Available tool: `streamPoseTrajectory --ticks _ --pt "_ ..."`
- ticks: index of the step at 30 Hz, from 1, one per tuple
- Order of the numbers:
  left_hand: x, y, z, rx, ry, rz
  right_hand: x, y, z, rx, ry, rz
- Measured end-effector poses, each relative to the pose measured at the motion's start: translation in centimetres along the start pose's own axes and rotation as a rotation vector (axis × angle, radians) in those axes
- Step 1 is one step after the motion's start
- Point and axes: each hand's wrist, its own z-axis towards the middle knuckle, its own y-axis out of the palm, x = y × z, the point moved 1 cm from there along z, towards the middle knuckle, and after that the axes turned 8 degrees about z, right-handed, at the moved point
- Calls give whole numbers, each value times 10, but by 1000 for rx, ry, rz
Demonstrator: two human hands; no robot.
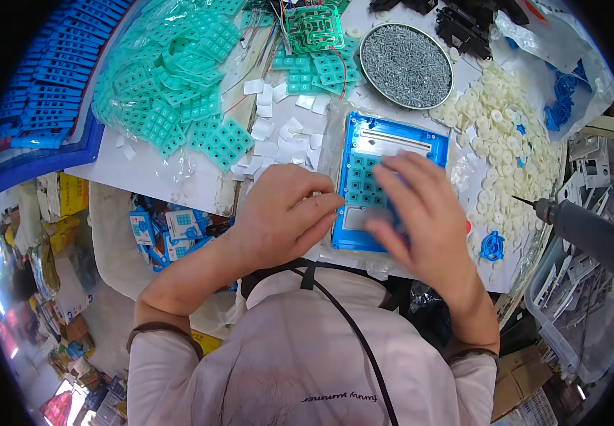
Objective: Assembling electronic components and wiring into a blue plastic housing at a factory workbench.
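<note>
A blue plastic casing (355, 135) lies in front of me with a green rubber keypad (358, 177) set inside it. My left hand (289, 213) is at the casing's left edge, its fingers bent and closed with the tips against that edge. Over the casing's right half hovers my right hand (424, 220), fingers spread and slightly blurred, hiding part of the keypad. Whether its fingertips touch the keypad I cannot tell. A clear plastic sheet shows around the casing's edges.
A round dish of small screws (406, 65) stands beyond the casing. Green keypads (172, 85) pile up at left, near stacked blue casings (55, 78). White round pieces (495, 142) spread at right, beside a grey electric screwdriver (577, 224). A green circuit board (314, 30) lies at the back.
</note>
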Motion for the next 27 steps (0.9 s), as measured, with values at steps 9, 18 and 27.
streamPoseTrajectory --ticks 9,18,27 --pt "-43 -22 -2 -118 -30 251 -8 23 -14 -283 80 -152" --pt "3 21 -38 -294 -68 394 -7 24 -16 -223 49 -154" --pt "17 21 -149 -127 -49 121 -8 27 -18 -197 23 -203"
